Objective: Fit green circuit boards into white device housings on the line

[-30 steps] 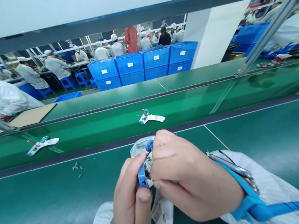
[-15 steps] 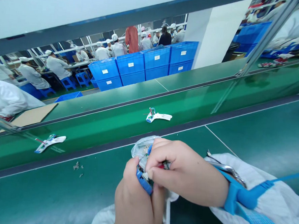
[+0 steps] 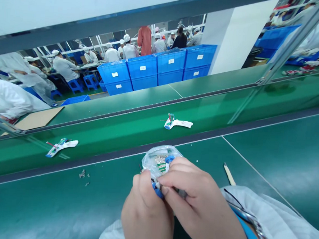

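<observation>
My left hand (image 3: 145, 209) is closed round a small blue plastic part (image 3: 158, 191) with bits of electronics inside it, most of it covered by my fingers. Thumb and forefinger of my right hand (image 3: 197, 204) pinch at the top of that part; what they grip is hidden. Just beyond both hands sits a clear plastic bag (image 3: 151, 158), open at the top, with many tiny metal pieces in it. A blue round-ended object (image 3: 170, 158) and green strips show at the bag's mouth.
Two white curved housings with circuit boards, one on the right (image 3: 182, 123) and one on the left (image 3: 66, 145), lie on the green belt (image 3: 126, 126). Loose screws (image 3: 82, 173) and a beige pointed tool (image 3: 229, 174) lie on the bench. Blue bins (image 3: 142, 68) and co-workers are beyond.
My right hand has turned and shifted down and right, still pinching at the blue part. More of the bag's contents and the beige tool now show. Both housings appear farther right.
</observation>
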Available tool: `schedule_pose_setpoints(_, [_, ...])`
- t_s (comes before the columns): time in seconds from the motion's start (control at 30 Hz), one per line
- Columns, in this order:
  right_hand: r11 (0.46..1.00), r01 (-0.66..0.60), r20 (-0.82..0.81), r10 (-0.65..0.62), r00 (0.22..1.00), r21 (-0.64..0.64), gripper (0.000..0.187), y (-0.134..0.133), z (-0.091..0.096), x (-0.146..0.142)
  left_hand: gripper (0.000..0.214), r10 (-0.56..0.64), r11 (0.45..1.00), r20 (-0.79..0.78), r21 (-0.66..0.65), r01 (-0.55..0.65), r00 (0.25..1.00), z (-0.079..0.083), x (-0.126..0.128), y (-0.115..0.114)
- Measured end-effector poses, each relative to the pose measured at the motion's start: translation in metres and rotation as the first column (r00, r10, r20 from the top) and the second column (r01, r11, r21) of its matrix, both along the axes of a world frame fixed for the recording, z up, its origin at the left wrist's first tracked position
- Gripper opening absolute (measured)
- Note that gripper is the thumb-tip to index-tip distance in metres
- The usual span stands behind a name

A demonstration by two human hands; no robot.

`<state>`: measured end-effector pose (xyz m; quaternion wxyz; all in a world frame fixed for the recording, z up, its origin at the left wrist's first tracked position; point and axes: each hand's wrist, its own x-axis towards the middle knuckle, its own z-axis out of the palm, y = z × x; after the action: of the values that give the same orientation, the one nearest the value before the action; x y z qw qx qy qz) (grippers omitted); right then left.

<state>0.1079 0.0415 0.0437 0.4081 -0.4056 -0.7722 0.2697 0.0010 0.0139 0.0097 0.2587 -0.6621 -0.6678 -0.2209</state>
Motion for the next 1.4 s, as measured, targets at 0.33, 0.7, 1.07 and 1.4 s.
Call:
schedule_pose_setpoints(0.33, [0.999,-0.001,0.001,0.001,1.000,-0.045,0.027,-0.005,0.001,0.006,0.021,0.003,0.990,0.188,-0.142,0.024,0.982,0.001,0.008,-0.005])
schedule_pose_setpoints(0.7, [0.999,0.046,0.009,-0.046,0.999,0.012,0.027,-0.010,-0.002,0.004,0.027,-0.055,0.972,0.287,-0.204,0.117,0.956,-0.004,-0.001,-0.007])
schedule_pose_setpoints(1.07, [0.998,-0.041,0.024,0.040,0.999,0.055,0.022,0.000,0.003,0.013,0.035,-0.013,0.863,0.783,-0.305,0.403,0.622,0.013,-0.013,-0.011])
schedule_pose_setpoints(1.4, [0.996,-0.001,0.037,-0.002,0.999,0.086,0.018,0.000,0.006,0.011,0.033,-0.005,0.893,0.778,-0.279,0.354,0.628,0.018,-0.003,-0.016])
